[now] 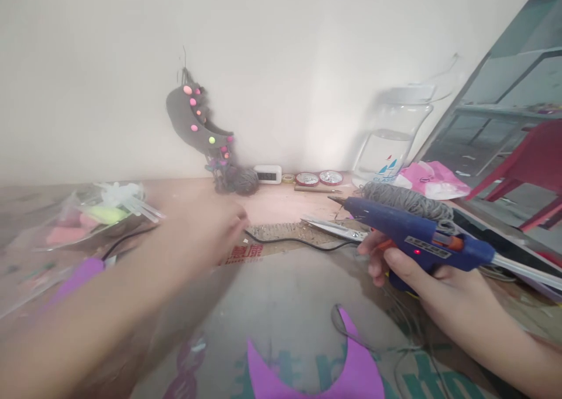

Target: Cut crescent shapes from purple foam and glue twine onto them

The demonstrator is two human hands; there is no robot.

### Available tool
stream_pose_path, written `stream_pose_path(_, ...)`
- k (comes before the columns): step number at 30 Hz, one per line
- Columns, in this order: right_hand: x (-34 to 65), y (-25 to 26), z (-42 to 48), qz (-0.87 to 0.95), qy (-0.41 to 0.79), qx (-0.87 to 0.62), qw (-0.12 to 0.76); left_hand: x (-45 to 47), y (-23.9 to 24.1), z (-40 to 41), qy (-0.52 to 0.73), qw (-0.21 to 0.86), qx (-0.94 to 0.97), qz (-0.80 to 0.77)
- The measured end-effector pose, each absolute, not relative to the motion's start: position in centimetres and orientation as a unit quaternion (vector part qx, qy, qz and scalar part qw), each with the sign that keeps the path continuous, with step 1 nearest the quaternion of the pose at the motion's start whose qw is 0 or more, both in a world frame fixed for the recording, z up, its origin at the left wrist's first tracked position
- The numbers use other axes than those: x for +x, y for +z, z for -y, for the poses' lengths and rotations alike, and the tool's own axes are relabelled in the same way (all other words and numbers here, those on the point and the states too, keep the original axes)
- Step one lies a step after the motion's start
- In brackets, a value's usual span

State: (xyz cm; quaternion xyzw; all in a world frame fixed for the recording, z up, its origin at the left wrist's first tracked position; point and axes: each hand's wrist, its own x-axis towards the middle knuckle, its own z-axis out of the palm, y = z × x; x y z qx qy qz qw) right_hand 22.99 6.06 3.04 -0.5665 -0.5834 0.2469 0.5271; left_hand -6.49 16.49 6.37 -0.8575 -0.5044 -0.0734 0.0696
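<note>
My right hand [417,276] is wrapped round a blue hot glue gun [395,220] with a lit red light, its nozzle pointing left and a white glue stick out the back. Reaching across at left, my left hand [206,223] is blurred, its fingers mostly turned away; whether they grip anything is unclear. A black cord [290,239] passes by that hand and runs to the gun. A purple foam crescent [360,364] lies below on the plastic-covered board, with grey yarn [338,320] at its right tip. Scissors [338,229] rest behind the gun's nozzle.
A dark crescent ornament [188,118] with coloured balls hangs on the wall. Along the wall stand a small clock [267,174], two round tins [307,179] and a water jar [389,141]. Grey yarn [408,203] lies behind the gun; a bag of pompoms [88,217] sits left.
</note>
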Motion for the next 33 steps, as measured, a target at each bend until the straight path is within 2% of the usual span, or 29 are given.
stream_pose_path(3, 23.0, 3.2, -6.2, 0.563, 0.276, -0.555, 0.547, -3.6, 5.1, -11.1, -0.011, 0.047, -0.898, 0.437)
stream_pose_path(7, 23.5, 2.7, -6.5, 0.525, 0.332, -0.530, 0.577, -2.7, 2.5, -8.0, 0.004, 0.071, -0.893, 0.445)
stream_pose_path(10, 23.8, 2.2, -6.6, 0.505, 0.357, -0.523, 0.586, -3.9, 2.6, -10.2, -0.011, 0.077, -0.877, 0.474)
stream_pose_path(15, 23.9, 2.1, -6.7, 0.521, 0.354, -0.526, 0.571, -4.5, 5.3, -19.6, -0.074, 0.105, -0.867, 0.481)
stream_pose_path(20, 23.7, 2.6, -6.8, 0.534, 0.343, -0.532, 0.561, -3.3, 5.2, -26.0, -0.044, 0.100, -0.809, 0.577)
stream_pose_path(26, 23.8, 2.4, -6.6, 0.534, 0.344, -0.535, 0.557, -3.0, 5.0, -25.6, -0.064, 0.111, -0.780, 0.613)
stream_pose_path(33, 23.8, 2.3, -6.8, 0.531, 0.345, -0.536, 0.557, -7.1, 7.7, -22.7, -0.105, 0.087, -0.780, 0.611)
